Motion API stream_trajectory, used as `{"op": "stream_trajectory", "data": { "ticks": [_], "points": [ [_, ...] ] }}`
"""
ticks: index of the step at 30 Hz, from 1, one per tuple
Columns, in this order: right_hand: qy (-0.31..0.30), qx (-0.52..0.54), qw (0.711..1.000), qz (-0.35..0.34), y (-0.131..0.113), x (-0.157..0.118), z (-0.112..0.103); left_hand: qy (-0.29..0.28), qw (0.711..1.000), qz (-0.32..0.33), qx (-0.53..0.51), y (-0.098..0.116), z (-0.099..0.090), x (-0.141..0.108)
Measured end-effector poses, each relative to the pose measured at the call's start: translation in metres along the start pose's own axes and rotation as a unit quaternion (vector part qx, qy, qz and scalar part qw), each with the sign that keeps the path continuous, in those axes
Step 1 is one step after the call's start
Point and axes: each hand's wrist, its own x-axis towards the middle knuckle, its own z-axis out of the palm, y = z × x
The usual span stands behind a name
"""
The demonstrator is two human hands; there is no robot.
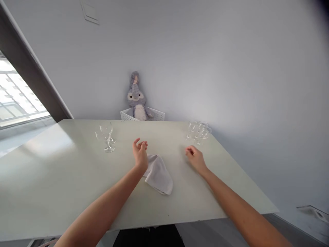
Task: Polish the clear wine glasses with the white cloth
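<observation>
My left hand (141, 152) hovers over the table beside a crumpled pale cloth (159, 175), its fingers loosely bent and apart, holding nothing. The cloth lies folded over itself, partly behind my left wrist. To the right, my right hand (195, 157) is loosely curled, with nothing visible in it. Beyond that hand a group of three clear stemmed glasses stands upright, the nearest being a glass (204, 133). On the left stand two more stemmed glasses, with the front glass (108, 142) overlapping the one behind.
The pale table (64, 185) reaches to the wall. Behind its far edge a grey plush toy (136, 99) sits in a white perforated basket (157, 115). A window (17, 92) with railings outside is at the left.
</observation>
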Motion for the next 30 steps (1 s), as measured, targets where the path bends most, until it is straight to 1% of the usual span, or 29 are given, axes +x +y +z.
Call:
{"op": "stream_trajectory", "data": {
  "ticks": [2,4,5,6,8,10,11,13,16,21,23,26,28,30],
  "points": [
    [-0.093,-0.007,0.991,-0.1,-0.039,-0.019,0.015,0.039,0.996,-0.064,-0.05,0.008,0.0,0.0],
    [-0.157,-0.045,0.968,-0.189,-0.072,-0.032,0.03,0.056,0.989,-0.104,-0.091,0.019,-0.005,-0.003],
    [-0.182,-0.07,0.956,-0.217,-0.083,-0.036,0.037,0.072,0.983,-0.119,-0.117,0.024,-0.009,-0.003],
    [-0.204,-0.094,0.947,-0.23,-0.091,-0.038,0.044,0.097,0.976,-0.132,-0.146,0.03,-0.015,-0.002],
    [-0.24,-0.124,0.938,-0.219,-0.097,-0.038,0.055,0.156,0.955,-0.158,-0.194,0.04,-0.032,0.004],
    [-0.258,-0.131,0.937,-0.194,-0.094,-0.033,0.062,0.204,0.936,-0.185,-0.219,0.048,-0.053,0.016],
    [-0.255,-0.133,0.94,-0.186,-0.091,-0.03,0.065,0.216,0.929,-0.199,-0.225,0.051,-0.063,0.025],
    [-0.229,-0.139,0.947,-0.175,-0.085,-0.023,0.067,0.227,0.915,-0.227,-0.243,0.055,-0.081,0.042],
    [-0.196,-0.151,0.96,-0.131,-0.078,-0.011,0.068,0.207,0.905,-0.244,-0.279,0.058,-0.096,0.065],
    [-0.178,-0.15,0.972,-0.039,-0.07,0.006,0.071,0.146,0.905,-0.238,-0.32,0.056,-0.103,0.084],
    [-0.193,-0.152,0.969,-0.015,-0.066,0.01,0.074,0.129,0.905,-0.227,-0.335,0.054,-0.106,0.089],
    [-0.241,-0.166,0.956,0.01,-0.062,0.015,0.078,0.101,0.898,-0.2,-0.379,0.051,-0.11,0.094],
    [-0.265,-0.157,0.951,0.012,-0.062,0.016,0.079,0.09,0.892,-0.184,-0.404,0.052,-0.11,0.096],
    [-0.277,-0.133,0.952,0.004,-0.063,0.015,0.077,0.09,0.89,-0.177,-0.411,0.053,-0.109,0.097]
  ]
}}
